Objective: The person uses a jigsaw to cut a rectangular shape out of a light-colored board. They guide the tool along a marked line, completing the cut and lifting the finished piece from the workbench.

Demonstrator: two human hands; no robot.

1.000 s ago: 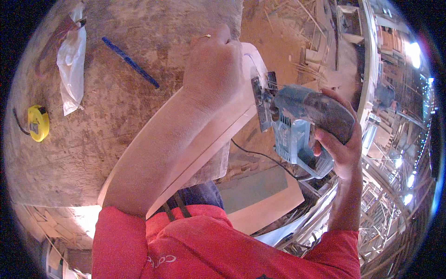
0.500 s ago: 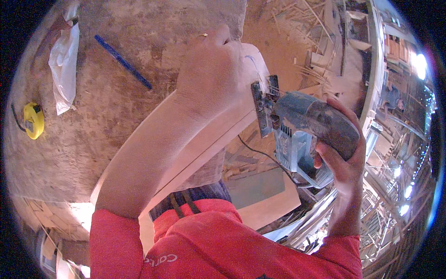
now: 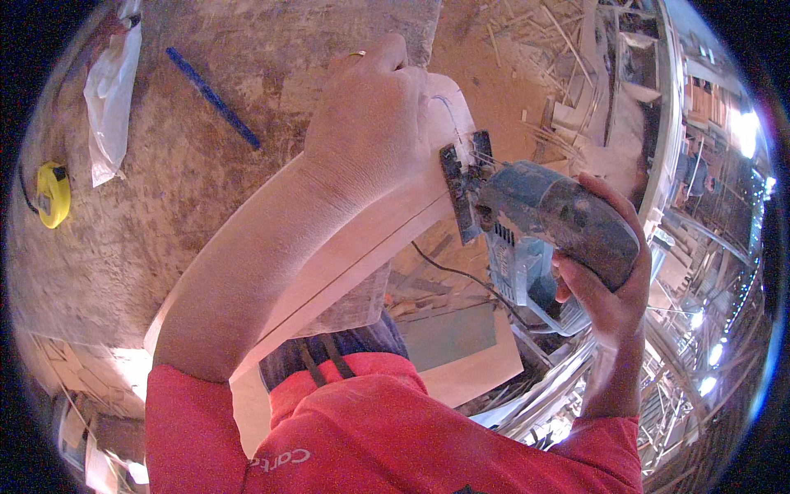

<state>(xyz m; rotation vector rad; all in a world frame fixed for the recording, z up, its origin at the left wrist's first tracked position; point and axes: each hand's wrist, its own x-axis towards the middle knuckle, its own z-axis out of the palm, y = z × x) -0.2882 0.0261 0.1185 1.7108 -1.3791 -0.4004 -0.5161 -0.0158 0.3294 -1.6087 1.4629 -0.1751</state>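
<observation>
My left hand (image 3: 370, 115) lies flat on a pale wooden board (image 3: 387, 230), pressing it down on the workbench (image 3: 164, 198). A ring shows on one finger. My right hand (image 3: 605, 288) is closed around the handle of a blue electric jigsaw (image 3: 535, 214). The saw's metal shoe (image 3: 461, 189) rests at the board's far right end, close to my left hand's fingers. A thin pencil line runs along the board's length. A black cable (image 3: 461, 276) hangs from the saw.
On the bench lie a blue pencil (image 3: 212, 96), a white plastic bag (image 3: 111, 86) and a yellow tape measure (image 3: 52, 193). Wood offcuts and scraps cover the floor (image 3: 559, 58) to the right. A flat panel (image 3: 461, 346) lies below the bench edge.
The view has shifted slightly. My left hand stays pressed on the board and the jigsaw stays at the board's end, with my right hand gripping it throughout.
</observation>
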